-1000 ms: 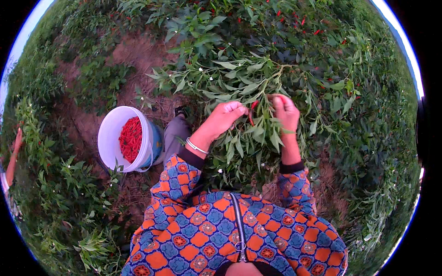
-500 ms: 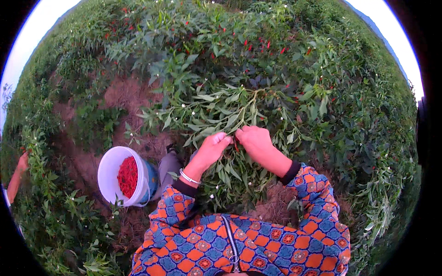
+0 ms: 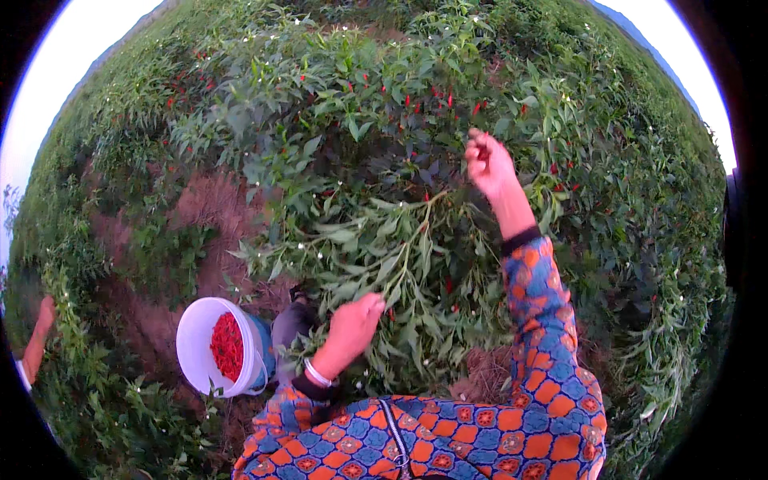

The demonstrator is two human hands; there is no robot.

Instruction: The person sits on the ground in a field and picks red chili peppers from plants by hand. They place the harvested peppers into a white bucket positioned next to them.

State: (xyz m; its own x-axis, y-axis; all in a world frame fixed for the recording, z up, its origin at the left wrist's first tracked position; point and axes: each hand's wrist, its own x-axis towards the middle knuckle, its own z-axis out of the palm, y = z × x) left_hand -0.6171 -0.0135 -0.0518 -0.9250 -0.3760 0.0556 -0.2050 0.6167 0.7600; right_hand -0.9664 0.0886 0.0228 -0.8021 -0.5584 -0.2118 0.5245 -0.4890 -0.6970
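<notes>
My left hand (image 3: 354, 326) is closed in a fist beside the leafy stems of a bent-over chili plant (image 3: 404, 264); what it holds, if anything, is hidden. A white bangle circles that wrist. Farther out, my right hand (image 3: 490, 166) is raised over the foliage with its fingers loosely bent and apart, and nothing shows in it. Red chili peppers (image 3: 450, 102) hang on the plants just beyond its fingertips. More red chilies (image 3: 227, 347) lie inside a white bucket (image 3: 197, 336) at my left.
Dense chili plants (image 3: 624, 184) stand on the right and ahead. Bare brown soil (image 3: 210, 210) shows beyond the bucket. My dark-trousered leg (image 3: 293, 326) is beside the bucket. Another person's arm (image 3: 38, 342) reaches into plants at the far left edge.
My hands have parted: the right moved away from the bent stems, up and outward toward the hanging chilies. The left drew back nearer my body. The view has shifted slightly.
</notes>
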